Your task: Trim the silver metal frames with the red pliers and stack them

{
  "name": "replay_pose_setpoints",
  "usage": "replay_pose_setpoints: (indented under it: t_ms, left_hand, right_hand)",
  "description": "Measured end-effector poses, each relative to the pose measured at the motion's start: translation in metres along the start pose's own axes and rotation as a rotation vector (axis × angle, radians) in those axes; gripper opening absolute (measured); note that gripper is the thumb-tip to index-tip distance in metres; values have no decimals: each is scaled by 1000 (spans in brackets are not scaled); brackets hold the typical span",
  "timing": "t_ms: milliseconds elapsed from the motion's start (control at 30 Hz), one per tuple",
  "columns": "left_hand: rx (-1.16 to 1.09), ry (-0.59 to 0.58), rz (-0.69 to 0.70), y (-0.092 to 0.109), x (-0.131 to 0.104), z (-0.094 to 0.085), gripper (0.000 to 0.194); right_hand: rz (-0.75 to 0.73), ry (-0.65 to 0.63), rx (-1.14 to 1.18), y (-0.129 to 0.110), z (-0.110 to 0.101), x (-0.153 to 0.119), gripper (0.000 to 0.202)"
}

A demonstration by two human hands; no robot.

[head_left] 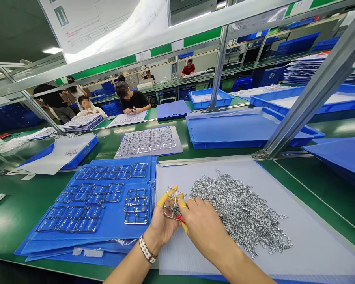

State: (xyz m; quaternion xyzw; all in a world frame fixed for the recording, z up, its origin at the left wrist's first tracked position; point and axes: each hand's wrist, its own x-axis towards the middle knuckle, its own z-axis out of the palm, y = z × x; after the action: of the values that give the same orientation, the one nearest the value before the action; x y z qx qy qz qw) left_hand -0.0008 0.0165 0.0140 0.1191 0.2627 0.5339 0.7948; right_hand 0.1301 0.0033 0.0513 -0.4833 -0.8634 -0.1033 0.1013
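Green worktops (8, 225) stretch across the workshop, with people seated far off behind metal posts. At the near middle, the left hand (162, 224) lies palm up, its yellow-capped fingers pinching a small wire frame (174, 197) by its edges. The right hand (203, 225) is closed around red-handled pliers (180, 218), whose dark head overlaps the frame's lower part; whether it grips anything is too small to tell. A slip of the pliers could bend a thin bar or nip a left fingertip, since fingers and tool crowd together. A loose pinch might also let the frame twist. The frame stands tilted between the left thumb and fingers, above the palm, with the right fingertips just beside its right edge. Just right of the hands, a heap of metal links (239, 215) spreads over a white sheet (301, 256); a careless knuckle could scatter it. To the left, finished-looking frames (136, 206) lie in rows on blue sheets (112, 223). Farther off sits a blue tray (233, 134).
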Motion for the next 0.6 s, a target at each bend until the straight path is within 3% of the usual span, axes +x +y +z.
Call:
replay_pose_setpoints:
  t_ms: [167, 600]
  left_hand:
    - [13, -12, -59, 3, -5, -2, 44]
    - [64, 13, -117, -3, -9, 2, 39]
  right_hand:
    - [37, 61, 28, 9, -4, -1, 32]
    - [124, -25, 7, 15, -4, 8, 18]
